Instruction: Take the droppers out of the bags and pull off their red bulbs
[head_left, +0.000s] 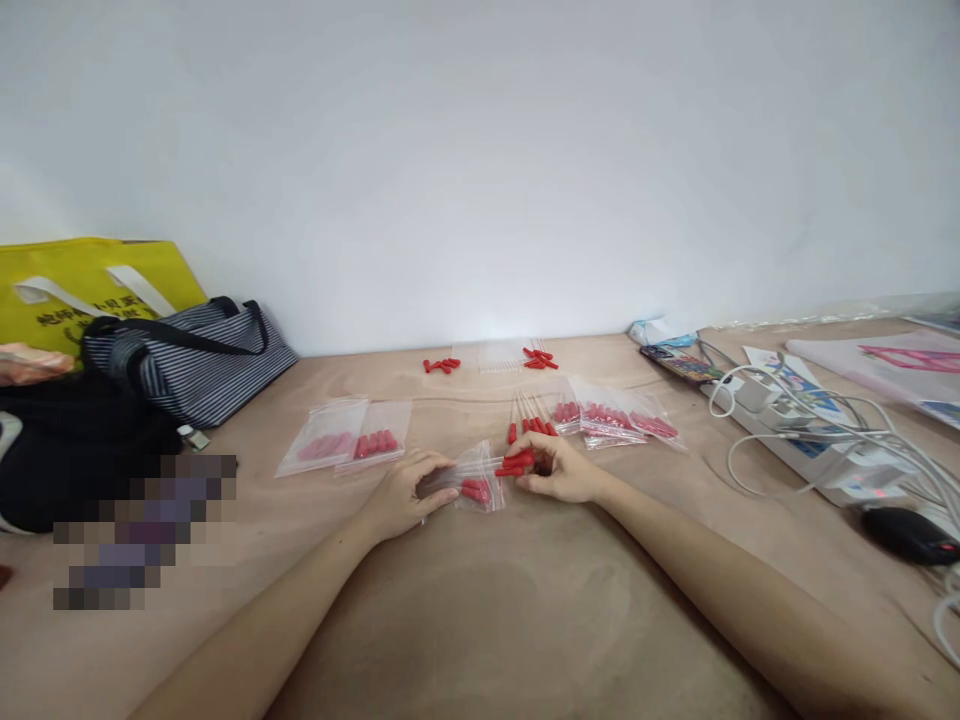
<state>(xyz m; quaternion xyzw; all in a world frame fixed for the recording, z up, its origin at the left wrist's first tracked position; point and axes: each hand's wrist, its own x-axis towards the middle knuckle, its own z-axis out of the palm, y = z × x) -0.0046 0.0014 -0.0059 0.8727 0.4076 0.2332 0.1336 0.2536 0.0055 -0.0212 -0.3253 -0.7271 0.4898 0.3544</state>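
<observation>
My left hand (409, 493) is closed on a small clear zip bag (489, 498), which has a few red handles inside. My right hand (562, 468) pinches several thin-shafted tools with red handles (516, 462). Their shafts point left into the mouth of the bag. Just beyond my right hand, more red-handled tools (534, 427) lie on the table with thin shafts pointing away. Filled zip bags (611, 420) overlap to the right of these. Two more filled bags, one in front (319, 440) and one beside it (379, 440), lie left of my hands.
Loose red pieces (442, 366) and more red-handled tools (540, 358) lie by the wall, near a clear bag (499, 355). At right are a power strip (795, 440) with white cables and a black mouse (909, 534). A striped bag (202, 360) and yellow bag (150, 262) stand left.
</observation>
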